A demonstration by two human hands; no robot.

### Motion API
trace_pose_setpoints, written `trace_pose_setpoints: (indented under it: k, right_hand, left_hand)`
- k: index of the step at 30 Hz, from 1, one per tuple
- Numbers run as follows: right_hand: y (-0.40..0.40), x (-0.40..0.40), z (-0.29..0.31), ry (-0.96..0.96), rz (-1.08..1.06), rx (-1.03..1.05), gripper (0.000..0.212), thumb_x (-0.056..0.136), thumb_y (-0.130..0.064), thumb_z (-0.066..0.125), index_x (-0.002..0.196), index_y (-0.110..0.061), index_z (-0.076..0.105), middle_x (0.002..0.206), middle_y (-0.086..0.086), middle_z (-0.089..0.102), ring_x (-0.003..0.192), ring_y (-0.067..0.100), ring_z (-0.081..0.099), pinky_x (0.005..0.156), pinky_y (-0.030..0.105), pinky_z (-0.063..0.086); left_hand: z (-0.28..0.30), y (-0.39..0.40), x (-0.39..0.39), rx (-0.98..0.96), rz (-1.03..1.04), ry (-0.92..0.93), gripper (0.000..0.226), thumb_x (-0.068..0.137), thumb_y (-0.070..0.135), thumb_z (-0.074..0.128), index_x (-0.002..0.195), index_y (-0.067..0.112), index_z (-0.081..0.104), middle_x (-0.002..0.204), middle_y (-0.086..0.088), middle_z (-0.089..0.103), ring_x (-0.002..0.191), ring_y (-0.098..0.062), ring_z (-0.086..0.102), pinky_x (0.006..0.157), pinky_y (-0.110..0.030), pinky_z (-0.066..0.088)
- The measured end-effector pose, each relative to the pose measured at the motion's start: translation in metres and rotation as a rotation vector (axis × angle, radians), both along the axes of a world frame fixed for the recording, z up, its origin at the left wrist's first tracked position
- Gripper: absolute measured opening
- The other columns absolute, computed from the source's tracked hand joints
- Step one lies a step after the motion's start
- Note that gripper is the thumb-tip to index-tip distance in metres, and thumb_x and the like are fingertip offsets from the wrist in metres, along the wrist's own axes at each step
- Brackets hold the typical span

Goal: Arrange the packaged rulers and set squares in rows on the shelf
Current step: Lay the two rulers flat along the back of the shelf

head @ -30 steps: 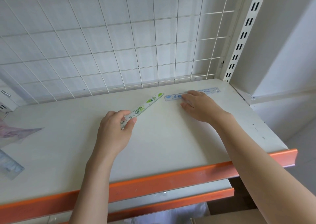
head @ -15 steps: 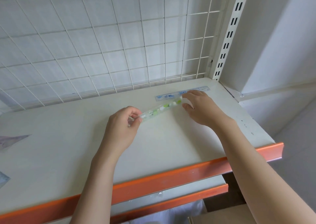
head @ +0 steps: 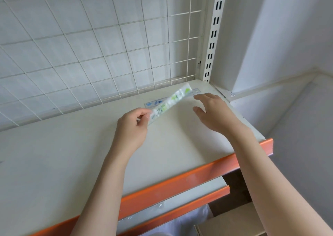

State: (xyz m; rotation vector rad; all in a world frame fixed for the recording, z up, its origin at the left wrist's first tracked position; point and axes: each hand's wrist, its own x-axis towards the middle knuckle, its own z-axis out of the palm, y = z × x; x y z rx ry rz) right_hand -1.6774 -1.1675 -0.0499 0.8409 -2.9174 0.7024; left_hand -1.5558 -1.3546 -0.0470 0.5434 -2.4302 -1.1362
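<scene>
Green ruler lifted over the blue one at shelf's far right

Green ruler [head: 169, 102] is pinched at its near end by the left hand [head: 133, 127], tilted up, far end crossing above the blue ruler [head: 156, 103] that lies flat by the wire grid [head: 90, 55]. Right hand [head: 214, 113] hovers with fingers spread, holding nothing. Best to lower it flat just near of the blue one, parallel, ends matched. Half a second ago the right hand steadied its far tip; now it has let go.
</scene>
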Motion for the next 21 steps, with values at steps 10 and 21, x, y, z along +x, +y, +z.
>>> trace_pose_setpoints:
  k: [10,21]
  right_hand:
    - [-0.029,0.014,0.016,-0.008,0.134,-0.252,0.030,0.097,-0.030,0.046,0.112,-0.012,0.065,0.110,0.005,0.065,0.108,0.019,0.052,0.085,0.022,0.036]
    - [-0.062,0.027,0.034,-0.063,0.176,-0.183,0.048,0.086,-0.055,0.054,0.110,-0.013,0.062,0.098,-0.002,0.066,0.094,0.015,0.059,0.082,0.032,0.048]
  left_hand:
    - [0.009,0.011,0.000,0.335,0.007,0.060,0.019,0.086,0.005,0.062,0.076,0.021,0.059,0.078,-0.002,0.063,0.058,-0.006,0.062,0.056,-0.020,0.055]
    - [0.003,0.021,0.003,0.325,-0.011,0.027,0.006,0.083,0.004,0.066,0.085,0.009,0.065,0.076,-0.010,0.063,0.065,-0.019,0.062,0.058,-0.025,0.057]
